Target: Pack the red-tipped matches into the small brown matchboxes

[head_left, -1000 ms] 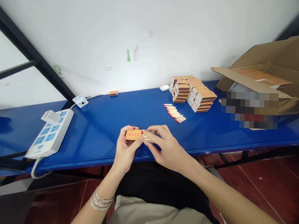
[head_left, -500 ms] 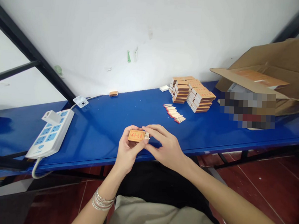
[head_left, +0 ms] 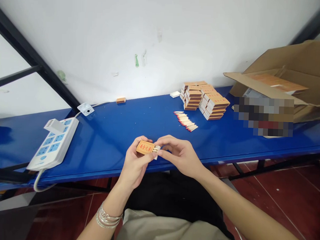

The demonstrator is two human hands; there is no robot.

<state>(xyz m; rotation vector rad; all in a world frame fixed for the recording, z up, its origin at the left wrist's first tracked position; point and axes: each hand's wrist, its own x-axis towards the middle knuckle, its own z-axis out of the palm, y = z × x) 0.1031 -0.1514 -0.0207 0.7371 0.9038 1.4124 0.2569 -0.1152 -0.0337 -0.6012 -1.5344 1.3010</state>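
Observation:
An orange matchbox (head_left: pixel 145 147) with red lettering is held slightly tilted above the table's front part. My left hand (head_left: pixel 133 165) is closed around it, thumb along the near side. Its white inner tray (head_left: pixel 158 148) sticks partly out at the right end, with pale matchsticks showing inside. My right hand (head_left: pixel 183 157) has thumb and fingertips on the end of that tray; the exact contact of each finger is hard to see. Beyond my right hand, a row of loose red-tipped matches (head_left: pixel 185 121) lies on the blue table (head_left: pixel 108 139).
Stacked matchboxes (head_left: pixel 216 101) stand at the back right, beside a small white tray (head_left: pixel 175 94). One matchbox (head_left: pixel 121 100) lies by the wall. An open cardboard box (head_left: pixel 273 65) is at right. A power strip (head_left: pixel 55 143) and a small white camera-like device (head_left: pixel 85 109) sit at left.
The matchbox has tilted a little, its right end dipping. My right fingers have curled in and shifted slightly down and right at the tray's end.

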